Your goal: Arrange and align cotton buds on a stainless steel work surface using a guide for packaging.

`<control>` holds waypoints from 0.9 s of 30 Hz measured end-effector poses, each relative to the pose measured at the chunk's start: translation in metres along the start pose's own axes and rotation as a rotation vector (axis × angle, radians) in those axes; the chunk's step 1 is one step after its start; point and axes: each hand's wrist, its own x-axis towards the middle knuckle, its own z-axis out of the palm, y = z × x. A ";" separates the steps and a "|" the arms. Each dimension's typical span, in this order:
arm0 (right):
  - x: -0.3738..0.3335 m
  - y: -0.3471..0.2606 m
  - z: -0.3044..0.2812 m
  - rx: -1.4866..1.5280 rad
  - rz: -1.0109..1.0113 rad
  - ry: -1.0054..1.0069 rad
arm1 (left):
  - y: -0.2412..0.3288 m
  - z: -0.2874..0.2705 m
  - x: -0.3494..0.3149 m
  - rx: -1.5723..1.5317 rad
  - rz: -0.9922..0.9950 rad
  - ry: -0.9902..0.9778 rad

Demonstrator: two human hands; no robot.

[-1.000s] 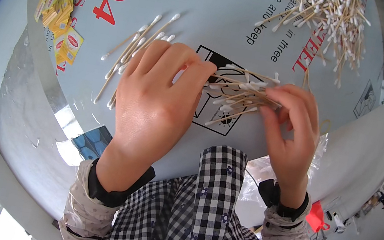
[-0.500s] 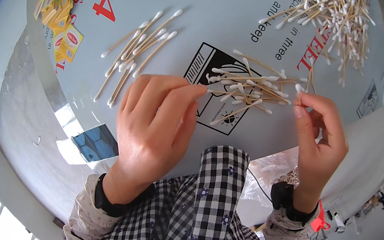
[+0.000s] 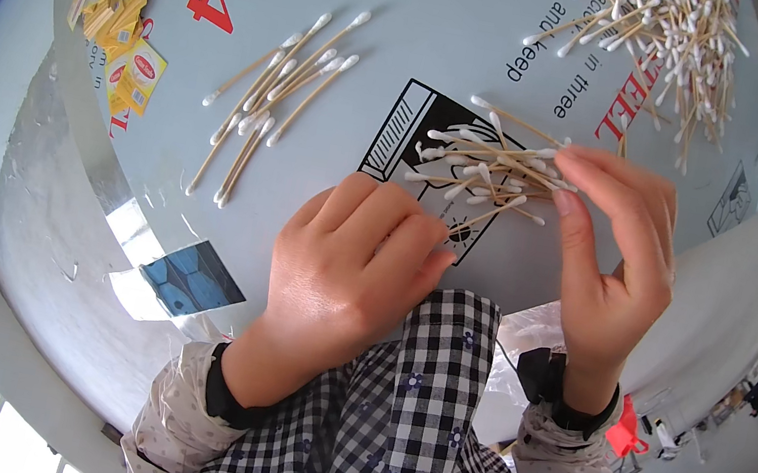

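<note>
Right of the swab cluster (image 3: 481, 176), the right hand (image 3: 625, 253) holds thumb and forefinger apart; below-left of it, the left hand (image 3: 355, 263) curls, its grip hidden from me.

Tabletop (image 3: 418, 3): pale blue-grey, printed with large red and smaller black lettering.
Printed panel (image 3: 394, 129) toward the table's near edge: black outlines and black fill on the blue-grey ground.
Swabs over the panel (image 3: 501, 165): white tips, light tan sticks.
Swab group toward the table's left edge (image 3: 290, 81): the same white and tan.
Swab heap by the table's far right corner (image 3: 679, 31): white and tan too.
Packets along the table's left edge (image 3: 116, 7): yellow, with red ovals and some white.
Garment (image 3: 436, 417): black-and-white check with dark purple flowers.
Sleeves (image 3: 195, 406): pale beige, grey-brown dots.
Cuffs (image 3: 230, 397): plain black.
</note>
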 end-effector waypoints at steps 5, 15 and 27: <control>-0.005 -0.002 -0.006 0.064 -0.027 -0.116 | -0.002 -0.002 -0.001 0.011 -0.017 0.015; -0.020 -0.003 0.013 -0.006 -0.275 -0.260 | -0.004 0.008 -0.003 0.103 0.072 0.038; -0.023 -0.027 0.003 0.251 0.009 -0.364 | 0.003 -0.015 -0.005 -0.444 -0.087 0.125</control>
